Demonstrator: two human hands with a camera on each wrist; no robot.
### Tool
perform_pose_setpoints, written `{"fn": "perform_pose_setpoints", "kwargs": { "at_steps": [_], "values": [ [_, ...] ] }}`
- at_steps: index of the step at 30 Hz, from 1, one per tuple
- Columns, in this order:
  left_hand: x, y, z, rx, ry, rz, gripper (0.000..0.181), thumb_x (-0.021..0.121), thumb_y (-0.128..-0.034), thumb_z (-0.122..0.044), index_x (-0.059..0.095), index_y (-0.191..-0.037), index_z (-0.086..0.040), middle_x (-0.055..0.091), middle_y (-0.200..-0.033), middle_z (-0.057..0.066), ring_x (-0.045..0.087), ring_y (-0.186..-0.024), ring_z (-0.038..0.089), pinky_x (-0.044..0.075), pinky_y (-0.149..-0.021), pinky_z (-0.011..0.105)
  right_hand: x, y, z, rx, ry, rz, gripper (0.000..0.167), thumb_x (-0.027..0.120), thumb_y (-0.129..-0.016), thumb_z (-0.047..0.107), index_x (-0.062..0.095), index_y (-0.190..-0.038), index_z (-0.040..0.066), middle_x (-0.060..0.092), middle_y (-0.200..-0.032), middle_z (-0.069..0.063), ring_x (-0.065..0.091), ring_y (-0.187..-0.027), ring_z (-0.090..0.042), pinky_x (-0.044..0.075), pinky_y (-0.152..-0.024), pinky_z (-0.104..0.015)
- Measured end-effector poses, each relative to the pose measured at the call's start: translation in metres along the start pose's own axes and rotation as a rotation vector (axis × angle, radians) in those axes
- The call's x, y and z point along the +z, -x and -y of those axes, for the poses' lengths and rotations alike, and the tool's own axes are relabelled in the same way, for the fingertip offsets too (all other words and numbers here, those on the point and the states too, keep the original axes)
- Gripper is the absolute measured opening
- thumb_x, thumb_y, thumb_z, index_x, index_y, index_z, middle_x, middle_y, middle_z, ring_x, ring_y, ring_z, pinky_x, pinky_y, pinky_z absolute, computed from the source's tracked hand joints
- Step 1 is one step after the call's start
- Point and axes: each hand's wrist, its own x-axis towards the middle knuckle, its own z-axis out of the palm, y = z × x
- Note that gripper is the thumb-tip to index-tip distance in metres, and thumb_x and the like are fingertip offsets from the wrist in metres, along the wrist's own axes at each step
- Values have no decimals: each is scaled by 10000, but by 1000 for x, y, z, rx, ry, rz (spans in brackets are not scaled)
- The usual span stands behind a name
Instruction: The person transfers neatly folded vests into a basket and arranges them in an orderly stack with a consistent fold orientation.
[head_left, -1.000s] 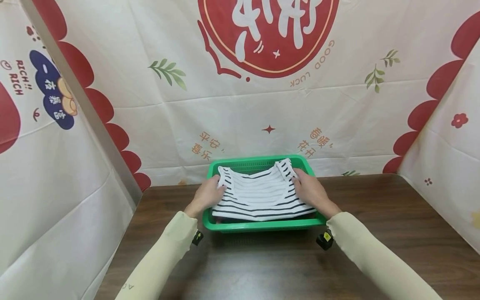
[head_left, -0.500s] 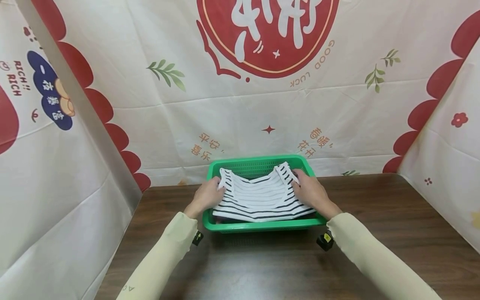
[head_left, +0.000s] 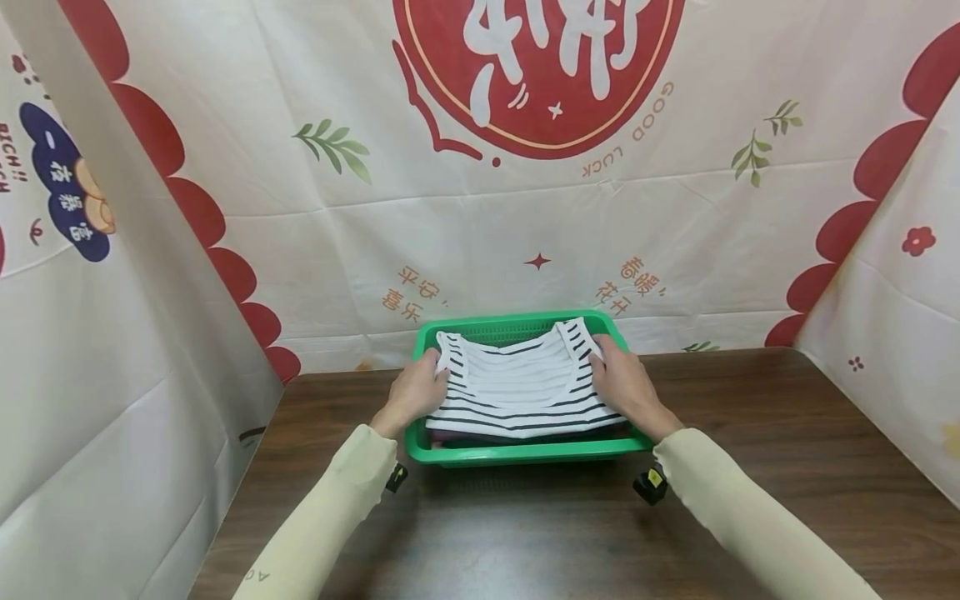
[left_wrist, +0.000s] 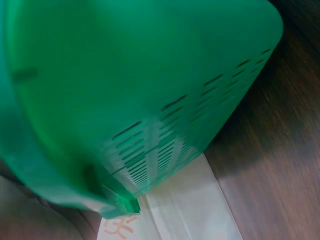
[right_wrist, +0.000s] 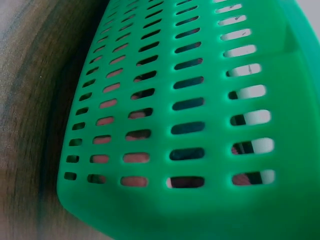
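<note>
A white garment with black stripes and a wide scooped neckline [head_left: 517, 383] lies spread inside a green plastic basket [head_left: 525, 455]. My left hand [head_left: 414, 390] grips its left side by the shoulder strap, thumb on top. On the opposite side my right hand [head_left: 626, 383] pinches the other edge near the strap. Dark maroon cloth [head_left: 450, 437] shows beneath the garment. The left wrist view holds the basket's outer wall [left_wrist: 150, 100], with part of a hand blurred at the lower left. Through the slots of the basket wall [right_wrist: 165, 205] in the right wrist view, pinkish and dark cloth shows.
The basket stands at the back of a brown wooden table [head_left: 525, 533], close to a white printed cloth backdrop [head_left: 480, 242]. Cloth side walls rise at left [head_left: 112, 375] and right [head_left: 892, 333].
The garment's right strap dipped slightly, then rose and shifted right with my right hand. More maroon cloth shows under its front edge. The basket has stayed in place.
</note>
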Motion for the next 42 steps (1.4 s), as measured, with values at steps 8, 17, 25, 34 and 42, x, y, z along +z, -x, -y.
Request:
{"fn": "perform_pose_setpoints", "kwargs": {
  "at_steps": [8, 17, 25, 34, 42],
  "values": [
    [4, -2, 0, 29, -90, -19, 295, 512, -1034, -218, 512, -1278, -52, 607, -867, 75, 553, -707, 205, 417, -610, 332, 3, -1, 0, -29, 90, 5, 429, 441, -1048, 168, 407, -1432, -20, 693, -954, -222, 627, -645, -211, 489, -595, -378],
    [4, 1, 2, 22, -14, -35, 253, 589, -995, -194, 548, -1195, -45, 650, -979, 105, 591, -775, 182, 483, -673, 328, 5, 1, -2, -76, 101, 26, 502, 539, -1001, 131, 378, -1446, -37, 616, -1203, -280, 657, -974, -366, 535, -774, -504],
    [5, 16, 4, 153, -63, -65, 411, 625, -964, -127, 521, -1341, -2, 620, -1215, 196, 637, -1031, 288, 535, -847, 451, 4, 11, -2, -200, 174, 20, 504, 553, -982, 92, 412, -1443, -55, 478, -1306, -294, 551, -1116, -393, 498, -896, -534],
    [10, 28, 6, 398, -340, -49, 384, 653, -949, -104, 594, -1239, 140, 431, -1459, 312, 401, -1387, 412, 400, -1081, 473, 6, 17, -3, -388, 341, -60, 287, 624, -927, 65, 677, -1177, -67, 526, -1374, -296, 467, -1294, -453, 346, -1082, -594],
    [9, 35, 10, 421, -491, 2, 324, 633, -970, -218, 695, -990, 100, 449, -1455, 298, 346, -1429, 390, 313, -1141, 522, 5, 25, -6, -279, 466, 4, 303, 583, -963, 149, 669, -1220, 14, 459, -1472, -236, 331, -1400, -456, 204, -1101, -694]
  ]
}}
